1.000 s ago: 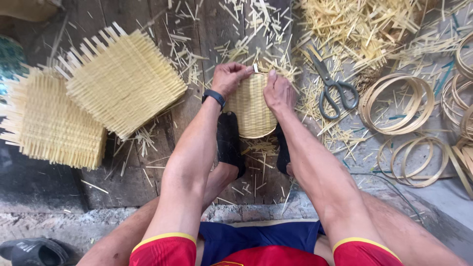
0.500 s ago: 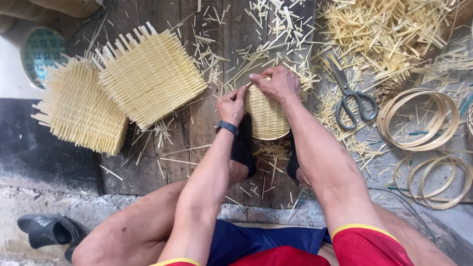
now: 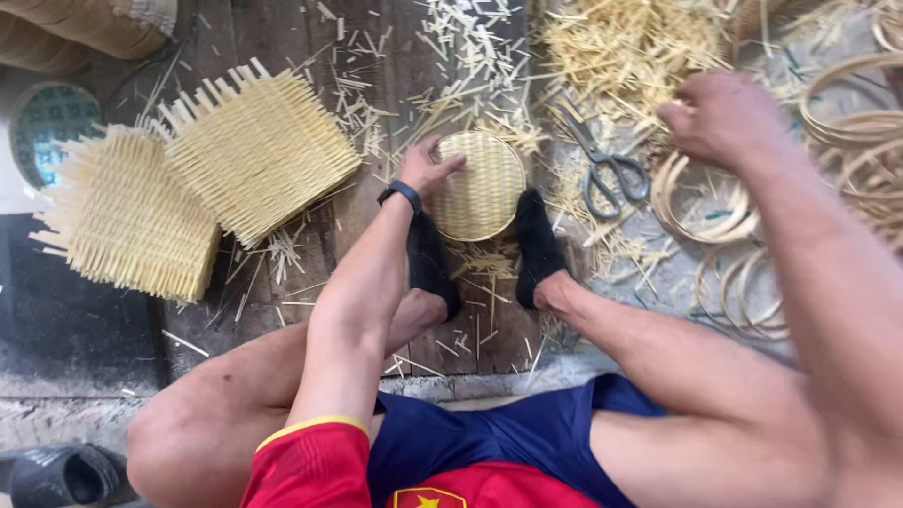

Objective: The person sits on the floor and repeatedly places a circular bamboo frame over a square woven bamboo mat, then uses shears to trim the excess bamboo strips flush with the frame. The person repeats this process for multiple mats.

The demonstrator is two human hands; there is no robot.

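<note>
A small round woven basket [image 3: 480, 183] lies on the plank floor [image 3: 395, 66] just beyond the person's two dark-socked feet [image 3: 536, 246], which sit at its near rim on either side, seemingly to keep it from sliding. The left hand [image 3: 425, 169] rests open on the basket's left rim, fingers spread flat across the weave and gripping nothing, which looks like a steadying press. The right hand [image 3: 724, 118] is well apart from it, over the stack of thin bamboo hoops [image 3: 701, 202] toward the floor's right edge, fingers curled downward; whether it has hold of a hoop cannot be told. Scissors [image 3: 602, 169] lie between basket and hoops, within easy reach. Cut slivers [image 3: 621, 47] are heaped toward the far edge, and two square woven mats [image 3: 188, 198] overlap toward the left edge.
</note>
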